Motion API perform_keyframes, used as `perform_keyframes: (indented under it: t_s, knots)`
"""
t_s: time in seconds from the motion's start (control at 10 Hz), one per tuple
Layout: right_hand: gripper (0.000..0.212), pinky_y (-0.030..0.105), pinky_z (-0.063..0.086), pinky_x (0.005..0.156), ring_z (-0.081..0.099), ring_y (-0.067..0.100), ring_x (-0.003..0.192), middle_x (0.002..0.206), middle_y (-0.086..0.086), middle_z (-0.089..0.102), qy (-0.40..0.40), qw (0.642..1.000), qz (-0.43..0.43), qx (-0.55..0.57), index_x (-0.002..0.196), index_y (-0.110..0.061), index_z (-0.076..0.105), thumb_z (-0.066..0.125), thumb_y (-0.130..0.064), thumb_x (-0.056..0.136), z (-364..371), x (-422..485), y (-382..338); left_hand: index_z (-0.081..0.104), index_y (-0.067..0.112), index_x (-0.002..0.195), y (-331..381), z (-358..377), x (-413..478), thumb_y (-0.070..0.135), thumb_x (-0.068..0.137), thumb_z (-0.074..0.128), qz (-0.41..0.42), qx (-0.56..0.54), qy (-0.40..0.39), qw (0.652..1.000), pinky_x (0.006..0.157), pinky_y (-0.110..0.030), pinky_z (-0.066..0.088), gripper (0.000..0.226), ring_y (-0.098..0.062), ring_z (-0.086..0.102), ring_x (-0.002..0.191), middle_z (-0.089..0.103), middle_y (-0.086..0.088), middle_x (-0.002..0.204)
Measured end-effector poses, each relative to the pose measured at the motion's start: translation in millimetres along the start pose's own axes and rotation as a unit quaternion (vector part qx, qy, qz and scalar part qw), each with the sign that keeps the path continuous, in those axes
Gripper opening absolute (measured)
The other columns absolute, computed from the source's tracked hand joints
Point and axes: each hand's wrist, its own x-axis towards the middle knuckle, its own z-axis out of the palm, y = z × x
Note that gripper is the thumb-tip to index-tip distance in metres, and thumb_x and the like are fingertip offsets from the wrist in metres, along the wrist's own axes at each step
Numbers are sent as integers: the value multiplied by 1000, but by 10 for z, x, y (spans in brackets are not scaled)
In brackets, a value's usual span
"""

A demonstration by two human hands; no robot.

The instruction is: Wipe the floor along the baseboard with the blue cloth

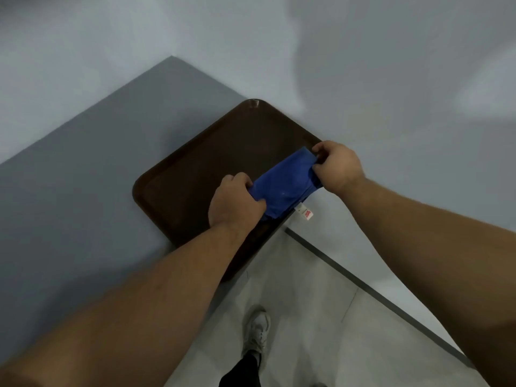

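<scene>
Standing at a grey table (69,191) filling the left half of the frame, pale wall above and to the right. Gripping the blue cloth (284,182) at centre frame with both hands, stretched taut between them, just above the near right edge of a dark brown tray (195,163).

Left hand (233,202) closing tight on the cloth's lower-left end, fingers curled over the fabric, thumb underneath. Right hand (339,166) pinching the upper-right end, thumb and fingers bunched on the fold. Both grips narrow, fully clamped on cloth. Cloth folded or bunched into a band, angling from lower left to upper right. Small white tag (304,212) with red print hanging from its lower edge, past the tray rim.

Tray sitting diagonally on the table, its right edge running along the table edge.

Below, at lower centre, pale tiled floor (307,317). Dark baseboard strip (377,294) running diagonally toward the lower right, where wall meets floor. One light-coloured shoe (257,333) and dark trouser leg showing at bottom centre. Cloth well apart from floor and baseboard.
</scene>
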Motion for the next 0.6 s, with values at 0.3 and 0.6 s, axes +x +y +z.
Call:
perform_keyframes:
  t_s: [0.3,0.6]
  knots:
    - [22,33,51,82,63,25,100,116,3,62,8,994,-62,-87,113,-26,75,62,-34,97,8,-113,270,53,25,129,-151,216,-91,32,89,65,217,153,61,962,80,-32,53,42,-21,52,106,47,-7,129]
    - [50,36,40,110,52,22,133,156,-4,46,-85,985,-34,-143,137,-26,64,63,-49,93,-807,-764,691,64,21,125,320,11,-383,40,99,39,242,444,-43,862,114,-57,33,41,-33,42,136,44,-10,155]
